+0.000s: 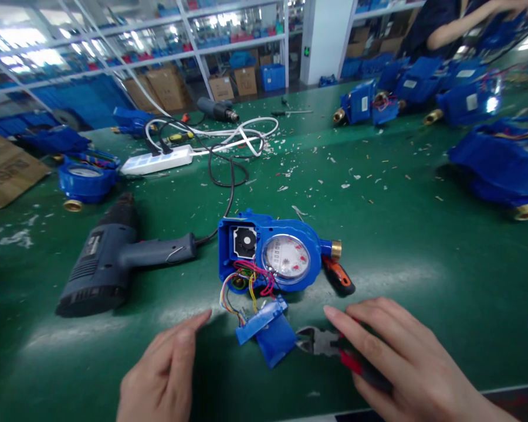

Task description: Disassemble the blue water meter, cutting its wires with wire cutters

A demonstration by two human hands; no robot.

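Note:
A blue water meter (286,257) lies in the middle of the green table, its square compartment uncovered. Red, yellow and other thin wires (255,272) run from that compartment to a blue-wrapped module (270,331) on the table in front. My right hand (400,351) is closed on the red and black handles of diagonal cutters (319,341), whose jaws reach the module's right edge. Left of the module, my left hand (165,369) is held low with fingers stretched out and nothing in it. An orange and black handle (338,276) pokes out beside the meter's brass fitting.
A grey heat gun (110,258) lies at left, its cord running back to a white power strip (158,161). More blue meters (88,176) stand at left and right. Another heat gun (217,109) and a screwdriver (291,112) lie behind. A co-worker's arm (466,26) shows at back right.

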